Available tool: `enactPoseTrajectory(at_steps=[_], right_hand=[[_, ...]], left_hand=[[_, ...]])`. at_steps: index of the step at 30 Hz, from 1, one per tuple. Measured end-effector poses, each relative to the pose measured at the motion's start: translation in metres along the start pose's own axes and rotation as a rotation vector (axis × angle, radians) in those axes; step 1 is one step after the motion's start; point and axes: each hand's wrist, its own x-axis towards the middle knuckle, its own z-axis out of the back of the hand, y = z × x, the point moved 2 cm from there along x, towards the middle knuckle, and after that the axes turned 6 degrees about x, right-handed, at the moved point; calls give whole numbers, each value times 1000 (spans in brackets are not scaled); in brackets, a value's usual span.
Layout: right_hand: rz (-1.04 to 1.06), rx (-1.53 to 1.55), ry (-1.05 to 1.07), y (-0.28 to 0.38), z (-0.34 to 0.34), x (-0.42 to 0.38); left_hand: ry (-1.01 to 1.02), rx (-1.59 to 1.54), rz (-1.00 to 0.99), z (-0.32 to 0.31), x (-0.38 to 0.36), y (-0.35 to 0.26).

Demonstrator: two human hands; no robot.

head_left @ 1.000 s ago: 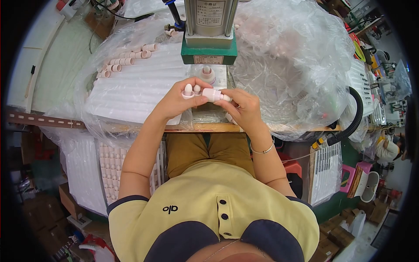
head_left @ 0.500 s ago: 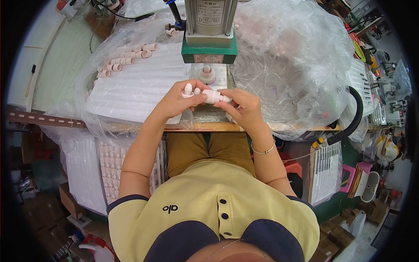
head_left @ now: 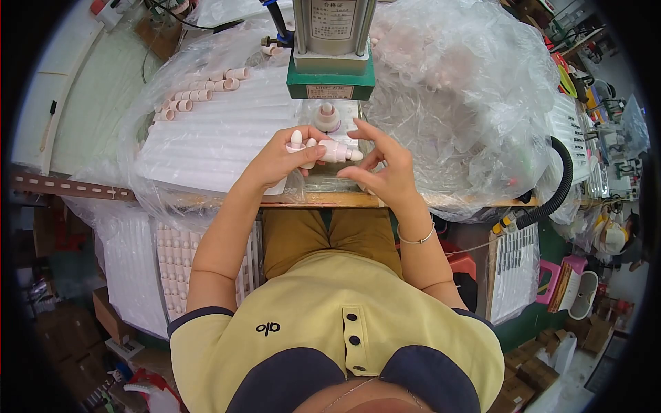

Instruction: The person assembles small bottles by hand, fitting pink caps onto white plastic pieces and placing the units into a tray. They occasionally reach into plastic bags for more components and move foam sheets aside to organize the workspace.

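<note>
Beyond the held pink tube (head_left: 335, 151), the machine label (head_left: 333, 20) reads "合格证".

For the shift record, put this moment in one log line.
left hand: gripping pale pink tubes | right hand: open, near one white tip | loose pink pieces: on white sheet | fixture: beyond hands

A pale pink, white-tipped tube (head_left: 334, 151) lies sideways in the left hand (head_left: 277, 162); two similar pieces (head_left: 296, 139) stand roughly upright beside it.
</note>
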Motion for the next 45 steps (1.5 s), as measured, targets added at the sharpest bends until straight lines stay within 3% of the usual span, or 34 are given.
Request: enactPoseTrajectory(at_steps=[3,7,13,15,19,21,30,36,41,45], right_hand=[[-267,43,56,-18,-2,-7],[-289,78,30,-12,-3,-6],[-123,53,7,-12,-4,-5],[-312,161,13,-13,-3,-6],[-319,164,44,-14,-3,-8],[-439,301,-19,-19,-3,-11],[-141,86,45,-10,-3,-5],[-106,68,2,-6,-3,-3],[-141,45,11,-16,-3,-8],[-53,-49,56,-8,-5,-7]], left_hand=[[-8,-12,-1,-2,0,-1],[-15,35,13,-2,2,0],[-42,136,-80,-4,-1,-4],[-46,177,-124,-5,-2,-6],[-69,209,-105,-4,-3,-7],[-82,210,-84,-2,-3,-6],[-85,105,28,-6,0,-1],[-71,92,0,-7,-2,-3],[-60,130,-148,-8,-3,-5],[-43,162,-17,-9,-4,-4]])
